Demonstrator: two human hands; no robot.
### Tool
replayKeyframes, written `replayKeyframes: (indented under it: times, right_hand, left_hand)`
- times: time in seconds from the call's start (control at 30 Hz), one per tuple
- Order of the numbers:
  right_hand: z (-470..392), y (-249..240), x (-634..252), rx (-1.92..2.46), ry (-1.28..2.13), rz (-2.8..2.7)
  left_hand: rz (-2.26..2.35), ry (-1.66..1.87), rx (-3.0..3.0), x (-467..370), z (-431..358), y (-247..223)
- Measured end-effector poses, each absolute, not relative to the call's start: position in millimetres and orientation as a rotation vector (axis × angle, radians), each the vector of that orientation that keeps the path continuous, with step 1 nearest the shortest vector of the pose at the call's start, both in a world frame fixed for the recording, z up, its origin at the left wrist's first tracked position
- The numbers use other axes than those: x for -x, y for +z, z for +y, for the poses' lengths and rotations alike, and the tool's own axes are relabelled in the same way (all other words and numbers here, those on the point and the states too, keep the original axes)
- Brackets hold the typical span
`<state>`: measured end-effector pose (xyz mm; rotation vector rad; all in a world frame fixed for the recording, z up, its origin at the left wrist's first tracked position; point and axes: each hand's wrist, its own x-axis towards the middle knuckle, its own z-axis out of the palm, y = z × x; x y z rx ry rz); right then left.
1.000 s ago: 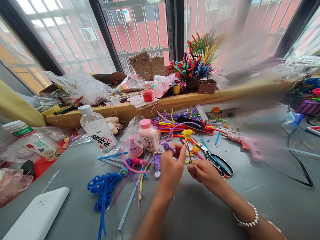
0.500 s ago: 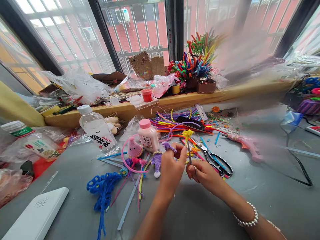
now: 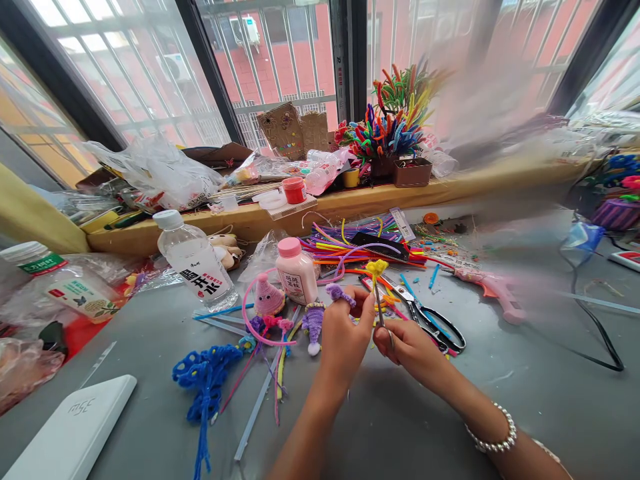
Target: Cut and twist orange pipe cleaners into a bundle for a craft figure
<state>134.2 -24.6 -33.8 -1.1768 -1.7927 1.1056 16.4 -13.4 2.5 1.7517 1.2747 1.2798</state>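
Note:
My left hand [image 3: 350, 327] is closed on a small yellow fuzzy piece [image 3: 377, 269], which rises above its fingertips. A purple fuzzy piece [image 3: 340, 294] sits at the fingers of that hand. My right hand [image 3: 400, 343] grips small metal scissors [image 3: 381, 310], their blades pointing up to the yellow piece. Just left of my left hand lies a purple fuzzy figure [image 3: 313, 327] with a white tip. Larger black-handled scissors [image 3: 435, 327] rest on the table beyond my right hand.
A pink-capped bottle [image 3: 297, 273], a clear water bottle [image 3: 197, 263] and a pink glue gun [image 3: 493, 290] surround the work area. Blue fuzzy pieces [image 3: 207, 373] and a white power bank [image 3: 73, 427] are at left. Colourful stems [image 3: 350, 243] lie behind my hands.
The yellow piece has turned slightly and its top looks changed in shape. Both hands keep nearly the same place and hold.

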Motion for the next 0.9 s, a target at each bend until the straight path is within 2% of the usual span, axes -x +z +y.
replayKeyframes:
  times: [0.73, 0.9]
  right_hand:
    - [-25.4, -28.5, -135.9, 1.292, 1.015, -1.749]
    - [-24.0, -33.7, -136.3, 1.238, 1.096, -1.747]
  left_hand:
    - [1.293, 1.322, -1.636, -15.6, -12.8, 4.5]
    - [1.306, 1.334, -1.632, -14.9, -12.8, 4.5]
